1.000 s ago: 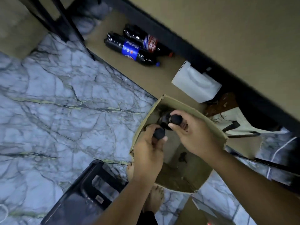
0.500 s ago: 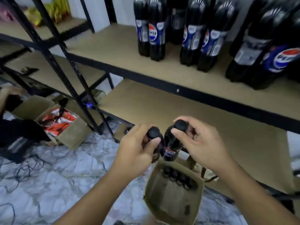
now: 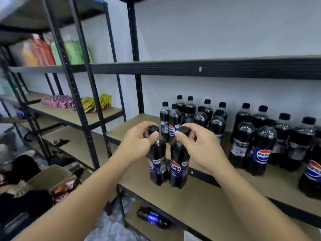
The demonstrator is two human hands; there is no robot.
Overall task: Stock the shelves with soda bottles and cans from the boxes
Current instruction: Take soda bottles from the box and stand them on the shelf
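The bare left forearm (image 3: pixel 78 197) and right forearm (image 3: pixel 257 197) rise from the lower corners and converge toward the middle. The left grip (image 3: pixel 139 143) is held up with its back toward the camera, fingers and thumb curled round the capped neck of the left bottle (image 3: pixel 157 164), thumb tip just under the cap. The right grip (image 3: pixel 196 146) mirrors it, pinching the cap of the right bottle (image 3: pixel 178 169) between thumb and curled fingers. The two grips sit level, near each other but apart.
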